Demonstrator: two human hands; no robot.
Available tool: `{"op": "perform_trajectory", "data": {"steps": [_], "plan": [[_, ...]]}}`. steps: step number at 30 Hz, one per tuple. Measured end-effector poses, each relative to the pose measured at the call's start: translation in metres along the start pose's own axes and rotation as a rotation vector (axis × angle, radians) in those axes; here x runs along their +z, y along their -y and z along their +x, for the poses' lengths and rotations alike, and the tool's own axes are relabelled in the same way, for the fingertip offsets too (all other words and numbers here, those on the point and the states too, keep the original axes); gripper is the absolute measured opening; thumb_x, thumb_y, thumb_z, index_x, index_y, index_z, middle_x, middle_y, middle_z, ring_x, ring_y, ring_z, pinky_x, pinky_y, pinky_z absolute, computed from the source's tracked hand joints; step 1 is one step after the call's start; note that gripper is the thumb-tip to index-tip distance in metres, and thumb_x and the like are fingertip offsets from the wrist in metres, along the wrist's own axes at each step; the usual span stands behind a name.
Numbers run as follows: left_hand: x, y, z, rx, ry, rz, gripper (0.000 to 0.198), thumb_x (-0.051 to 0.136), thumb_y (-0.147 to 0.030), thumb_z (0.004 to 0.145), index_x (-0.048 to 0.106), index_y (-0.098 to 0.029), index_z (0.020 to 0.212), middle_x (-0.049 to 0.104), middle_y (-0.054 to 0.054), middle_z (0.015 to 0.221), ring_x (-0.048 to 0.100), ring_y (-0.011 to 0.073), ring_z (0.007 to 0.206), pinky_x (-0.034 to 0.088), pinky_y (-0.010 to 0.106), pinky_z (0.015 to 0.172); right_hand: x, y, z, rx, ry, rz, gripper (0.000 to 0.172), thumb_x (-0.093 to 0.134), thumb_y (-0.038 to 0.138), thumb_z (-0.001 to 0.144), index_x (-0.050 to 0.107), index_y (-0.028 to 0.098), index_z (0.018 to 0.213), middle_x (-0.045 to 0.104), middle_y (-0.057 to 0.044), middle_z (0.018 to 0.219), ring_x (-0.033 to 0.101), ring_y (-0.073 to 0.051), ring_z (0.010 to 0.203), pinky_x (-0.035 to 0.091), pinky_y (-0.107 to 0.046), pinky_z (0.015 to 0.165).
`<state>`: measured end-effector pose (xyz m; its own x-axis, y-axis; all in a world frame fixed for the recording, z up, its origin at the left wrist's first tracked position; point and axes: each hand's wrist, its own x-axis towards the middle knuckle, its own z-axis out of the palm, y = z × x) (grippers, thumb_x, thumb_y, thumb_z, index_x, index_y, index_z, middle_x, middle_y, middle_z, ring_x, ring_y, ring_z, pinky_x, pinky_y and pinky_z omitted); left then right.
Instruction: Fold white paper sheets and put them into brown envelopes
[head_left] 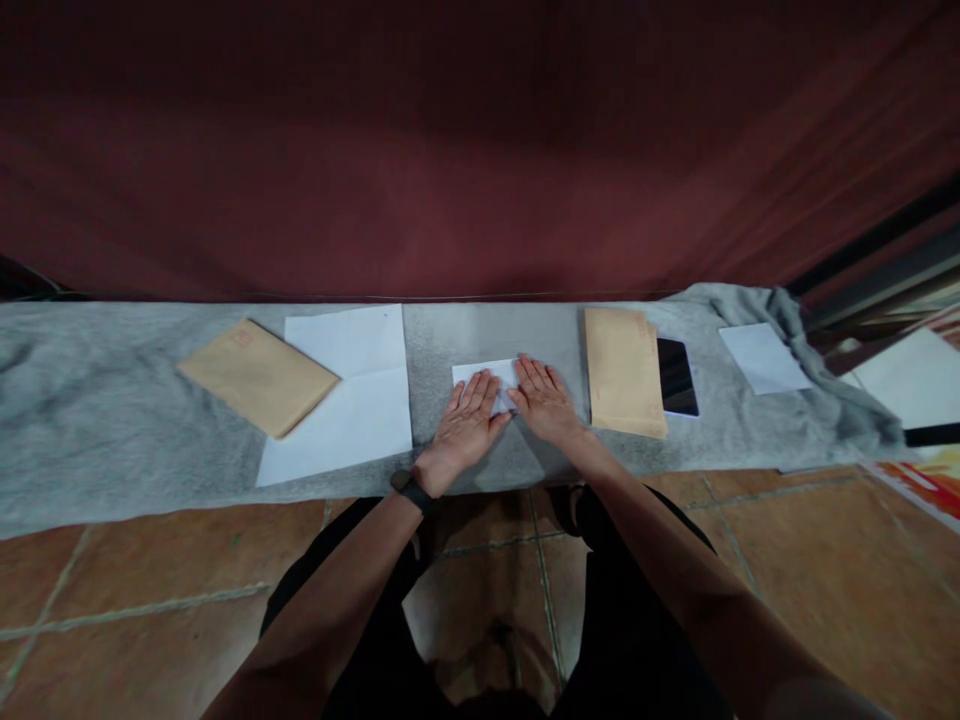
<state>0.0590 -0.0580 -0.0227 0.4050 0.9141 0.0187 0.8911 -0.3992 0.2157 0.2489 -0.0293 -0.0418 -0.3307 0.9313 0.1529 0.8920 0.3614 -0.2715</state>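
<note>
A small folded white paper [480, 374] lies on the grey cloth [112, 400] in the middle. Both my hands press flat on it, side by side. My left hand [466, 422] has its fingers stretched out over the paper's left part, with a dark band on the wrist. My right hand [546, 398] lies flat over its right part, fingers spread. Neither hand holds anything.
A brown envelope [259, 376] rests on large white sheets [352, 400] to the left. Another brown envelope [624, 372] lies right of my hands, beside a dark tablet [676, 376]. A small white sheet [763, 358] lies far right. A maroon curtain hangs behind.
</note>
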Motion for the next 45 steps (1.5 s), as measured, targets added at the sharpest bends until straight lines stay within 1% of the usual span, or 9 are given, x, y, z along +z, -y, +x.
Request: {"op": "perform_trajectory", "data": {"steps": [7, 15, 18, 21, 23, 25, 30, 37, 45], "plan": [[-0.001, 0.010, 0.000, -0.038, 0.002, 0.013, 0.070, 0.032, -0.050, 0.105, 0.031, -0.009, 0.161, 0.028, 0.017, 0.169, 0.020, 0.0267, 0.159, 0.021, 0.048, 0.130, 0.003, -0.005, 0.001, 0.064, -0.041, -0.044, 0.066, 0.028, 0.048, 0.109, 0.032, 0.009, 0.162, 0.031, -0.016, 0.168, 0.031, -0.031, 0.155, 0.021, -0.053, 0.127], [-0.005, 0.009, 0.001, -0.077, 0.030, 0.067, 0.071, 0.032, -0.050, 0.105, 0.030, -0.006, 0.161, 0.027, 0.016, 0.169, 0.019, 0.0256, 0.159, 0.019, 0.043, 0.131, -0.002, -0.010, -0.002, 0.132, -0.088, -0.080, 0.069, 0.028, 0.050, 0.109, 0.031, 0.004, 0.161, 0.030, -0.021, 0.167, 0.031, -0.034, 0.155, 0.024, -0.056, 0.126], [-0.006, 0.007, 0.000, -0.074, 0.021, 0.091, 0.072, 0.033, -0.051, 0.106, 0.029, -0.006, 0.161, 0.027, 0.016, 0.169, 0.019, 0.0257, 0.159, 0.018, 0.043, 0.131, -0.007, -0.008, -0.005, 0.073, -0.061, -0.035, 0.066, 0.025, 0.048, 0.109, 0.028, 0.010, 0.163, 0.030, -0.017, 0.169, 0.029, -0.030, 0.156, 0.024, -0.054, 0.127], [-0.005, 0.005, -0.001, -0.065, -0.021, 0.103, 0.071, 0.033, -0.052, 0.106, 0.031, -0.007, 0.161, 0.028, 0.016, 0.169, 0.020, 0.0270, 0.159, 0.017, 0.045, 0.131, -0.010, -0.002, -0.010, -0.071, 0.021, 0.020, 0.060, 0.025, 0.044, 0.110, 0.032, 0.016, 0.162, 0.032, -0.011, 0.169, 0.029, -0.024, 0.157, 0.024, -0.049, 0.129], [-0.004, 0.004, -0.003, -0.046, -0.051, 0.104, 0.069, 0.032, -0.051, 0.106, 0.033, -0.009, 0.161, 0.028, 0.015, 0.169, 0.021, 0.0273, 0.159, 0.016, 0.046, 0.131, -0.010, 0.002, -0.014, -0.144, 0.066, 0.030, 0.058, 0.026, 0.042, 0.110, 0.035, 0.016, 0.161, 0.032, -0.010, 0.169, 0.029, -0.023, 0.157, 0.022, -0.047, 0.129], [-0.003, 0.002, -0.004, -0.016, -0.067, 0.100, 0.065, 0.031, -0.049, 0.107, 0.035, -0.011, 0.160, 0.029, 0.014, 0.169, 0.021, 0.0270, 0.159, 0.016, 0.045, 0.131, -0.009, 0.004, -0.015, -0.156, 0.079, 0.022, 0.058, 0.028, 0.040, 0.109, 0.034, 0.016, 0.162, 0.031, -0.009, 0.169, 0.028, -0.023, 0.157, 0.020, -0.047, 0.130], [-0.002, -0.003, -0.005, 0.040, -0.061, 0.087, 0.063, 0.035, -0.049, 0.107, 0.037, -0.015, 0.160, 0.031, 0.011, 0.169, 0.022, 0.0273, 0.159, 0.018, 0.046, 0.130, -0.006, 0.000, -0.011, -0.087, 0.046, -0.010, 0.060, 0.030, 0.040, 0.109, 0.030, 0.014, 0.163, 0.031, -0.012, 0.169, 0.027, -0.025, 0.157, 0.019, -0.049, 0.129], [0.001, -0.005, -0.008, 0.120, -0.059, 0.061, 0.064, 0.037, -0.052, 0.106, 0.040, -0.016, 0.158, 0.034, 0.011, 0.168, 0.024, 0.0277, 0.158, 0.018, 0.048, 0.130, 0.002, -0.006, -0.001, -0.023, 0.020, -0.067, 0.063, 0.028, 0.044, 0.109, 0.026, 0.015, 0.164, 0.030, -0.013, 0.169, 0.029, -0.027, 0.156, 0.020, -0.050, 0.127], [-0.001, -0.005, -0.013, 0.092, -0.045, 0.052, 0.068, 0.039, -0.053, 0.105, 0.034, -0.014, 0.160, 0.029, 0.014, 0.169, 0.022, 0.0273, 0.159, 0.017, 0.051, 0.130, 0.006, -0.016, 0.010, 0.077, -0.018, -0.164, 0.063, 0.025, 0.045, 0.109, 0.027, 0.014, 0.164, 0.032, -0.014, 0.168, 0.034, -0.030, 0.154, 0.023, -0.052, 0.125]]}}
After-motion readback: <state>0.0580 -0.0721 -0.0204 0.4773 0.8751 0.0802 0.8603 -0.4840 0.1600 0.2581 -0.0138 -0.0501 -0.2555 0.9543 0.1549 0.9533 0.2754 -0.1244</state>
